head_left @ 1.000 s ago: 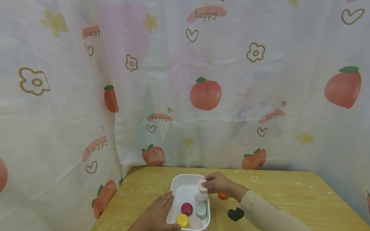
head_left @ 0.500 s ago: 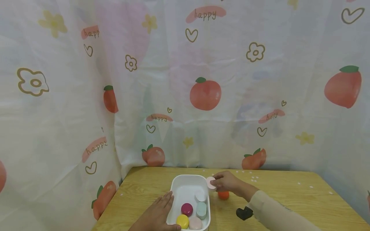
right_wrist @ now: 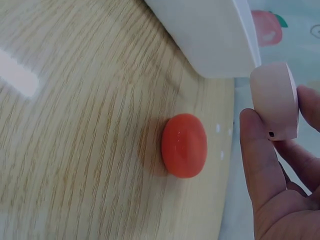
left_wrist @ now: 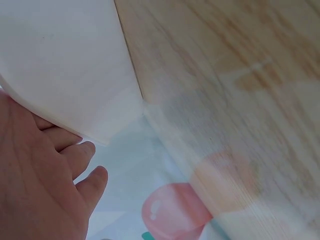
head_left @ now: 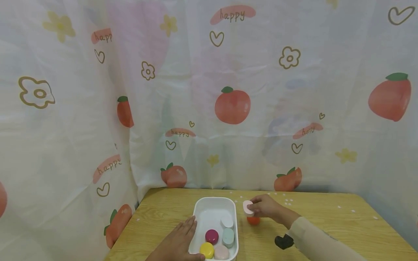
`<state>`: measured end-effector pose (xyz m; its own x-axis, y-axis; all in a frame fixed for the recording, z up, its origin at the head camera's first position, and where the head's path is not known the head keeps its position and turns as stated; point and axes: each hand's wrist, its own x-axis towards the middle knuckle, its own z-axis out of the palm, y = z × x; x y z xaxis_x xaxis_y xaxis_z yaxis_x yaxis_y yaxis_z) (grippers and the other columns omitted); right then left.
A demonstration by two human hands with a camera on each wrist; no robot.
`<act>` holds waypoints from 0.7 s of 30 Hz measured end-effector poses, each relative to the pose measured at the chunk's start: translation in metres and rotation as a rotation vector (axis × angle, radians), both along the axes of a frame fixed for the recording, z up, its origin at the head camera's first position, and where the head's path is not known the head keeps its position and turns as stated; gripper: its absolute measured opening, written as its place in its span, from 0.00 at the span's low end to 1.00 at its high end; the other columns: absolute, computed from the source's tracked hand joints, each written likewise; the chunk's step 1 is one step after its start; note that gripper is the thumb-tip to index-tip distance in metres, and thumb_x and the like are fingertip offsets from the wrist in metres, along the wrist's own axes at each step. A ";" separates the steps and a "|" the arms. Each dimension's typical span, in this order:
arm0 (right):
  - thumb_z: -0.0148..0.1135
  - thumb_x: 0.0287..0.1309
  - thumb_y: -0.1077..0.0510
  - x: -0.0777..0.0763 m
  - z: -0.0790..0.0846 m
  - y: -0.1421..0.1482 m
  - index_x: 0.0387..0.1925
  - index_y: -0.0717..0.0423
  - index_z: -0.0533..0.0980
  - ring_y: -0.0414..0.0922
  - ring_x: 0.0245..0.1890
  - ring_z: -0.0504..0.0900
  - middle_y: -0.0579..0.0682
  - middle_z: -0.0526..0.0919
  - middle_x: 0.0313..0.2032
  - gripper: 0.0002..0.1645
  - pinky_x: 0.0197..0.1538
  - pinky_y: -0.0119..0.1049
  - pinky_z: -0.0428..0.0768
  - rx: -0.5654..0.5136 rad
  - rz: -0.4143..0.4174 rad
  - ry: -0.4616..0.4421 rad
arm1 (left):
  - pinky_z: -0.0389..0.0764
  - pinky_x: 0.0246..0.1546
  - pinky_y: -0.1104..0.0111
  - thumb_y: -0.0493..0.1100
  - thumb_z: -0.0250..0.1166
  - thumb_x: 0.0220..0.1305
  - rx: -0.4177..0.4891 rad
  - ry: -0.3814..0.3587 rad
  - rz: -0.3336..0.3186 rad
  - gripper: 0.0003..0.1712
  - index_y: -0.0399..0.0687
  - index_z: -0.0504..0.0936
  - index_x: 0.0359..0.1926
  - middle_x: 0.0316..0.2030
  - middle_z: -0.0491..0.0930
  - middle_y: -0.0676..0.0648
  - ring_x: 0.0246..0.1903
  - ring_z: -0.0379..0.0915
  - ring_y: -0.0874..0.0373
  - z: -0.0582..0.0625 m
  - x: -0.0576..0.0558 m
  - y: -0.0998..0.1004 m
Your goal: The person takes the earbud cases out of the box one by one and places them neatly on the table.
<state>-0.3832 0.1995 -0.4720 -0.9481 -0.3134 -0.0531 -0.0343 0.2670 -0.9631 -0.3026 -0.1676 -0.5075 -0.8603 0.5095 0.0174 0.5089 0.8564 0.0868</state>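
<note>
My right hand [head_left: 266,207] pinches a pale pink rounded block [head_left: 248,208] in the air, to the right of a white tray [head_left: 197,208]. In the right wrist view this block [right_wrist: 272,100] has a flat side and a small dark hole near its lower edge. Below it on the table lies an orange-red oval piece [right_wrist: 185,145]. Along the tray's left side rests my left hand [head_left: 177,239], fingers fairly straight and thumb at the near left corner. Inside the tray are magenta [head_left: 212,236], yellow [head_left: 207,250], pale pink [head_left: 221,252], light green [head_left: 228,237] and white [head_left: 227,221] rounded pieces.
A black heart-shaped piece [head_left: 284,241] lies on the wooden table [head_left: 320,221] beside my right sleeve. Small white bits [head_left: 287,200] are scattered toward the back. A printed curtain [head_left: 196,90] hangs behind and on both sides of the table.
My right hand has carried the pale pink block from above the tray's right side out over the table, near the orange-red piece. The left hand has stayed at the tray.
</note>
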 end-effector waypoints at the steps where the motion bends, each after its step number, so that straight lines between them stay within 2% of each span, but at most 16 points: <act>1: 0.65 0.61 0.61 0.000 -0.001 0.001 0.55 0.81 0.67 0.49 0.39 0.83 0.60 0.79 0.42 0.30 0.44 0.44 0.83 0.001 0.001 0.003 | 0.58 0.66 0.50 0.85 0.45 0.51 -0.001 -0.005 0.006 0.64 0.42 0.58 0.74 0.74 0.53 0.44 0.71 0.51 0.49 0.000 0.000 0.000; 7: 0.64 0.61 0.61 -0.003 -0.002 0.009 0.53 0.79 0.70 0.48 0.38 0.83 0.56 0.81 0.39 0.27 0.43 0.45 0.83 0.016 -0.016 0.009 | 0.59 0.66 0.50 0.85 0.44 0.52 -0.015 0.021 -0.010 0.64 0.41 0.57 0.74 0.74 0.53 0.43 0.71 0.51 0.48 0.001 0.001 0.000; 15: 0.61 0.62 0.65 -0.005 -0.003 0.019 0.52 0.81 0.69 0.49 0.39 0.82 0.59 0.80 0.41 0.24 0.45 0.47 0.82 -0.003 -0.019 0.021 | 0.61 0.65 0.48 0.83 0.47 0.54 -0.017 0.085 -0.073 0.64 0.36 0.57 0.73 0.73 0.54 0.39 0.70 0.52 0.47 0.001 0.002 -0.003; 21: 0.61 0.62 0.66 -0.003 -0.004 0.023 0.53 0.82 0.68 0.50 0.40 0.82 0.61 0.79 0.42 0.24 0.45 0.47 0.82 0.007 -0.033 0.012 | 0.59 0.65 0.48 0.84 0.46 0.53 -0.009 0.061 -0.066 0.65 0.37 0.55 0.74 0.73 0.52 0.39 0.71 0.51 0.47 0.001 0.002 -0.003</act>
<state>-0.3860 0.2230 -0.4759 -0.9586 -0.2815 -0.0439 -0.0367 0.2745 -0.9609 -0.3008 -0.1704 -0.5069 -0.8221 0.5657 0.0638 0.5687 0.8213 0.0459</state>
